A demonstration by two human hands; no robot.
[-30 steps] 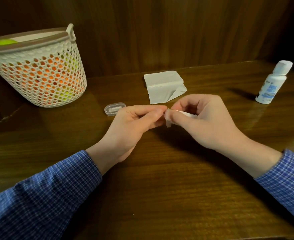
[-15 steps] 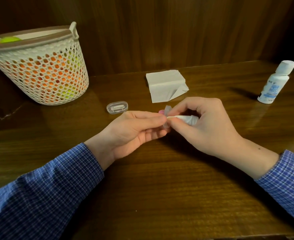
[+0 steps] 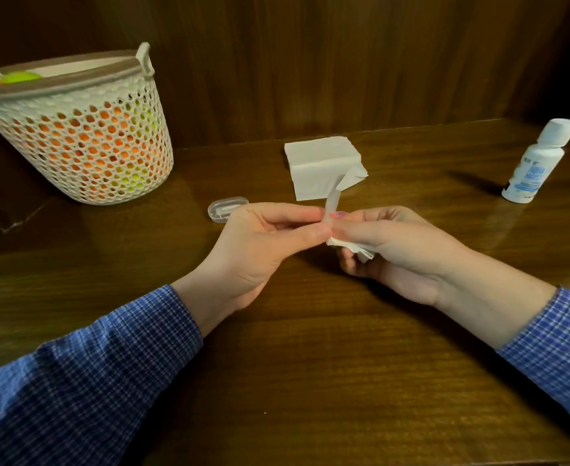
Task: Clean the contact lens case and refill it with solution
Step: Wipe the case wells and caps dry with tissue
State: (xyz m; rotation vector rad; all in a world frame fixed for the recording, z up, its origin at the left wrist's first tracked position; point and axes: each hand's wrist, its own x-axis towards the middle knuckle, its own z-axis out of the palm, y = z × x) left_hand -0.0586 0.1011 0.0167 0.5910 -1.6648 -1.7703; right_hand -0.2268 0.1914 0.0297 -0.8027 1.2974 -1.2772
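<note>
My left hand [image 3: 260, 243] pinches a small translucent contact lens case [image 3: 331, 207] between thumb and fingers; its open lid stands upright and a pink part shows at its base. My right hand [image 3: 398, 253] presses a crumpled white tissue [image 3: 351, 247] against the case from the right, with the fingers curled round the tissue. Both hands hover over the middle of the wooden table [image 3: 310, 364]. The white solution bottle [image 3: 534, 166] with a blue label stands capped at the far right.
A stack of folded white tissues [image 3: 320, 166] lies behind the hands. A small clear oval box [image 3: 225, 207] sits left of them. A white mesh basket [image 3: 85, 136] with orange and green items stands at the back left. A wooden wall rises behind the table.
The case's lid now stands up between my hands. My right hand has rolled palm-up, with the tissue lower, under the case. The left hand keeps its pinch.
</note>
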